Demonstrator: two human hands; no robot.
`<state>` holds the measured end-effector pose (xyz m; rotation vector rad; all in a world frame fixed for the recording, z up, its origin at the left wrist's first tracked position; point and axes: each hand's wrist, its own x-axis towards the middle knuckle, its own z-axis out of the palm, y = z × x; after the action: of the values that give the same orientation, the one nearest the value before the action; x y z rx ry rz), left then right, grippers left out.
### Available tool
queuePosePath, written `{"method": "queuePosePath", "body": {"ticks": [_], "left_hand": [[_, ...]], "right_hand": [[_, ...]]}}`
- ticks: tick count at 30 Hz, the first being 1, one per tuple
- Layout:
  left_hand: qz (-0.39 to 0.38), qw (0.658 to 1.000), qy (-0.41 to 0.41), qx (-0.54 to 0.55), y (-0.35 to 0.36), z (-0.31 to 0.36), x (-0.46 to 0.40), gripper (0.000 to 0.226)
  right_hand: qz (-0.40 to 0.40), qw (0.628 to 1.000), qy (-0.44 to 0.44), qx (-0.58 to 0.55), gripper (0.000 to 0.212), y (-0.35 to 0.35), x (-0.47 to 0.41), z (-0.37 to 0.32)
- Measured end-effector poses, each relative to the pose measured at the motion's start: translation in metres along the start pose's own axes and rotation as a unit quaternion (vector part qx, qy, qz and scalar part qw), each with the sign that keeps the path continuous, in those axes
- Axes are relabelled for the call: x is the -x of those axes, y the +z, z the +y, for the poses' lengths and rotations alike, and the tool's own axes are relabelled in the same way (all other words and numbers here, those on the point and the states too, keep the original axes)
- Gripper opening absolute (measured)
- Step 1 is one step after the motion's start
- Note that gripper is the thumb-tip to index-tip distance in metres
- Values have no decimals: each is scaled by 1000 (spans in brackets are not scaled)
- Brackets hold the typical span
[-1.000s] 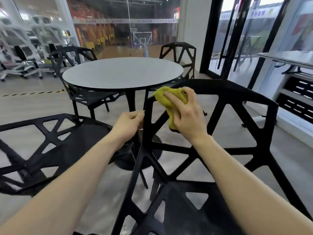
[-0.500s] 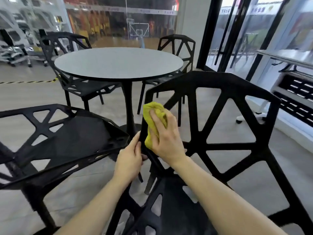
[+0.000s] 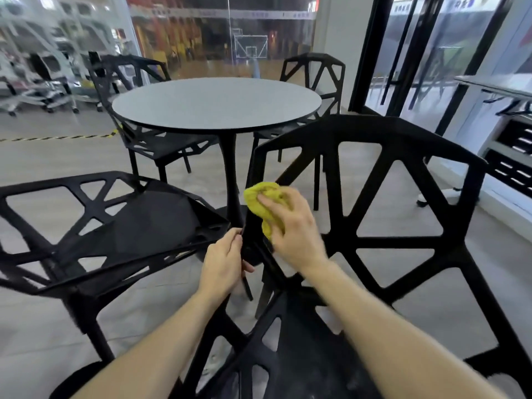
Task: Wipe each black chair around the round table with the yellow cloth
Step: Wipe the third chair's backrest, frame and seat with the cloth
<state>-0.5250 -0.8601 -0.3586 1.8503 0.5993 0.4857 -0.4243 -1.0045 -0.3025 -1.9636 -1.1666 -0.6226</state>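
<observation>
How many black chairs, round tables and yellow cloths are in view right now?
Black chairs: 4: near right chair, near left chair, far left chair, far right chair
Round table: 1
Yellow cloth: 1
Total: 6

Yellow cloth under right hand. Black lattice chair beside hands. Grey counter, black-edged, beyond. Yellow-black striped tape on floor, far left.

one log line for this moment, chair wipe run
step: wiping chair left edge | right hand: grip on cloth | left hand: holds chair edge | table: behind
</observation>
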Motion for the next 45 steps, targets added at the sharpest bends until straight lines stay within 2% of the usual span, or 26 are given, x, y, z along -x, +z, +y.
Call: {"method": "queuePosePath", "body": {"ticks": [1,3,5,7,9,11,12,14,16,20,22,24,25,26,27,29,31,33,37,39,41,42,43,45], "left_hand": [[-7,1000,-1,-7,0,-3,-1,36],[-16,1000,-7,-24,-1,-5,-2,46],[-19,999,-4,-34,0,-5,0,53],[-23,999,-1,-34,0,-5,-2,53],[-20,1000,-9,-16,-1,-5,-3,52],[-15,1000,-3,-13,-2,-4,-1,48],[-12,1000,11,-15,-3,-4,0,42],[-4,999,46,-26,-2,-1,1,33],[3,997,65,-45,-3,2,3,36],[-11,997,63,-52,-4,-5,3,35],[-10,998,42,-46,-4,-5,1,41],[-10,999,38,-37,-4,-7,-5,47],[-10,999,38,-37,-2,-9,-6,50],[-6,998,39,-41,-2,-10,-5,51],[1,998,43,-46,-1,-11,-3,51],[8,997,62,-53,-2,-7,0,44],[3,995,82,-61,-4,-4,2,33],[3,993,97,-63,-5,-3,0,32],[-1,994,79,-80,-4,-7,-1,42],[-2,994,65,-88,-4,-7,-1,48],[-6,992,68,-103,-4,-7,-3,44],[-6,991,75,-114,-4,-7,-4,40],[-2,989,81,-125,-3,-6,-3,38],[23,984,97,-150,-3,-5,-1,40]], "right_hand": [[15,1000,4,-8,55,-15,-12,2],[132,991,30,-4,47,-48,-45,4],[245,963,109,24,37,-71,-81,7],[283,940,180,54,35,-71,-106,3],[227,964,137,29,40,-43,-106,-10],[91,996,20,4,47,-2,-73,-28],[13,1000,-25,7,49,17,-48,-35],[-58,998,-32,6,50,37,-5,-38],[-54,998,8,-25,51,39,10,-29],[-56,998,-22,-7,44,13,8,-34],[49,999,5,-7,40,-12,-1,-34],[201,976,80,6,36,-28,-26,-26],[236,965,114,12,35,-29,-36,-23],[231,964,130,14,36,-25,-39,-21],[193,973,127,13,37,-13,-30,-20],[78,992,96,4,40,16,11,-22],[1,998,69,-15,42,30,52,-24],[-1,997,77,-22,41,33,56,-20],[-42,994,79,63,43,14,57,-7],[-11,985,154,75,42,-10,73,16],[17,966,241,89,41,-29,79,29],[21,963,254,92,41,-27,75,28],[22,968,236,85,40,-19,68,19],[-4,988,142,54,38,7,50,-9]]}}
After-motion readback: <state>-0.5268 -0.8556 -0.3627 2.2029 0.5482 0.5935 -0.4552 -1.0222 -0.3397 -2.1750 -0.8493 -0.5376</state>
